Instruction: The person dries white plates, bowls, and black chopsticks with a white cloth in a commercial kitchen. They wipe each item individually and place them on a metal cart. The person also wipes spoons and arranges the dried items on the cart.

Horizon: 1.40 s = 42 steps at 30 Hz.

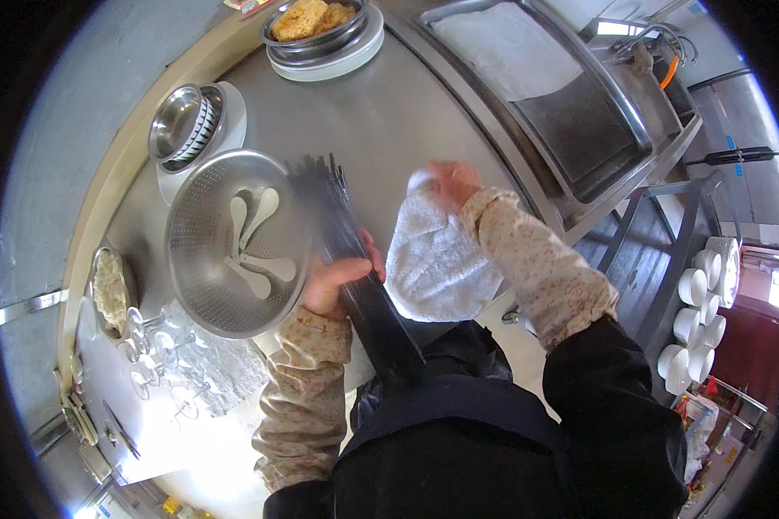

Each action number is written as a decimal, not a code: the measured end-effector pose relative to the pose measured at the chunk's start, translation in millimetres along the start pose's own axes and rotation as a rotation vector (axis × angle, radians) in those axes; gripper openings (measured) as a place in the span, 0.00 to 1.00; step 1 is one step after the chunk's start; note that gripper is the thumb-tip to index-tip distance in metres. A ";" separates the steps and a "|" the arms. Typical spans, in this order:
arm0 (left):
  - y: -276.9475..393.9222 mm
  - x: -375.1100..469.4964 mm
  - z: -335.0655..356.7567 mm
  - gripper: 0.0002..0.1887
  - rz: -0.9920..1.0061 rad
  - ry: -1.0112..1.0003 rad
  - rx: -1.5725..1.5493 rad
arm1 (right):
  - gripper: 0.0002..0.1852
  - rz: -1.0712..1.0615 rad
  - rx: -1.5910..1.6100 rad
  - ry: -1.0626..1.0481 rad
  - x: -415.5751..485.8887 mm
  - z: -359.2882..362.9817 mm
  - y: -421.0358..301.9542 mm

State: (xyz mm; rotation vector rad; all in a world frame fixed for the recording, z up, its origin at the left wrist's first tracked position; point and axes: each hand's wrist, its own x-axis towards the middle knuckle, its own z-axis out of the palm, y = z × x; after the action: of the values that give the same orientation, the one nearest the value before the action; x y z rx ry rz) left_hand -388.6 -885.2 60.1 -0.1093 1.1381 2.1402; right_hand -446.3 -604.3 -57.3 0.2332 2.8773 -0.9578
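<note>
A thick bundle of black chopsticks (pixel 376 305) is gripped in my left hand (pixel 330 282), its far ends blurred and its near ends close to my dark apron. My right hand (pixel 453 185), also blurred, holds the upper end of a white terry towel (pixel 438 266) beside the bundle. The towel hangs down near the counter's front edge. Left of the chopsticks stands a perforated metal colander (pixel 198 272) with several white soup spoons (pixel 261 211) inside.
Stacked bowls (pixel 176 123) sit on a white plate behind the colander. A metal bowl of yellow food (pixel 308 23) rests on plates at the back. Wine glasses (pixel 149 357) lie left on a clear sheet. Right are a sink basin (pixel 571 130) and white cups (pixel 691 324).
</note>
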 end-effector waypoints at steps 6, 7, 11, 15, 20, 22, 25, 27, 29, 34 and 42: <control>-6.2 0.5 -1.0 0.24 0.015 -0.005 -0.028 | 0.18 -0.312 -0.190 0.671 9.8 -43.1 21.4; -6.7 1.5 -0.9 0.24 0.008 0.005 -0.029 | 0.19 -0.397 -0.170 0.535 0.0 -35.1 19.1; -7.7 6.7 4.5 0.22 -0.034 0.057 -0.026 | 0.21 -0.355 -0.247 -0.024 -58.4 32.4 -15.9; -6.3 18.9 16.1 0.22 -0.013 0.025 0.066 | 0.20 -0.453 0.208 -0.027 -76.8 51.1 -29.6; -9.8 71.0 37.3 0.14 -0.142 -0.053 0.467 | 0.14 -0.083 0.161 0.294 -116.4 -5.6 33.3; -21.3 102.8 52.6 0.12 -0.152 -0.177 0.662 | 0.10 -0.021 0.305 0.432 -140.0 -23.7 54.3; -49.0 145.0 80.2 0.22 -0.035 -0.140 1.232 | 0.10 0.064 0.351 0.377 -172.6 -39.5 68.5; -75.7 158.6 97.2 0.21 0.093 -0.101 1.606 | 0.10 0.031 0.263 0.375 -187.6 -38.9 67.2; -102.1 160.9 103.1 0.27 0.144 -0.087 1.749 | 0.11 -0.039 0.232 0.374 -194.9 -33.3 63.1; -135.1 152.0 83.2 0.39 0.380 -0.104 1.869 | 0.16 -0.105 0.193 0.362 -192.0 -19.4 58.2; -110.6 92.5 44.2 0.55 0.211 -0.028 1.984 | 0.16 -0.267 0.021 0.354 -174.9 -20.7 38.9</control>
State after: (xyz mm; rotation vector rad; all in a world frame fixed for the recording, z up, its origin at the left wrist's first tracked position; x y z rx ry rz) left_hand -379.5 -760.9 -24.9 0.9111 2.6564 0.3228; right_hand -268.4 -580.9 -38.6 0.0188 3.2873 -1.0872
